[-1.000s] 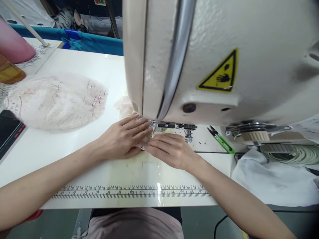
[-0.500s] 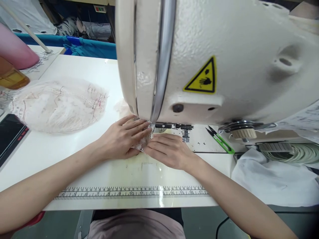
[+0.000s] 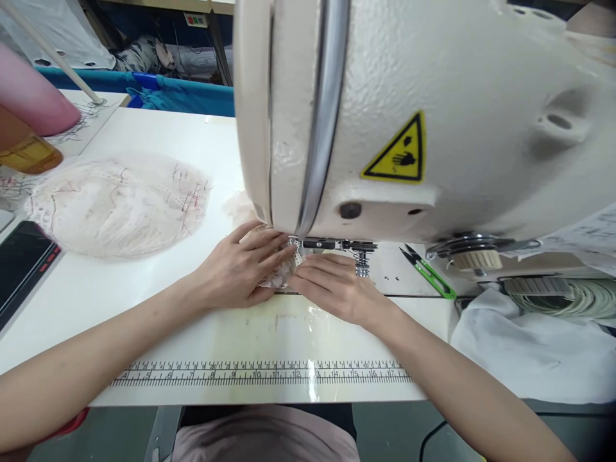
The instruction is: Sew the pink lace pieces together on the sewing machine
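Note:
A big cream sewing machine head (image 3: pixel 409 122) fills the upper right and hides the needle. Under its front lies a small piece of white lace (image 3: pixel 282 277). My left hand (image 3: pixel 240 266) rests flat on the lace with fingers stretched toward the presser foot (image 3: pixel 320 244). My right hand (image 3: pixel 334 285) lies flat beside it, fingers pressed on the lace's right edge. Both hands touch at the fingertips on the white table (image 3: pixel 144 301).
A heap of pale lace pieces (image 3: pixel 115 205) lies at the left, a dark phone (image 3: pixel 22 263) at the left edge. Green thread snips (image 3: pixel 430 273) lie right of the presser foot. White cloth (image 3: pixel 529 346) sits at the right. A printed ruler (image 3: pixel 260 373) runs along the front edge.
Both hands stay flat on the lace and have crept slightly toward the presser foot. The view has shifted a little.

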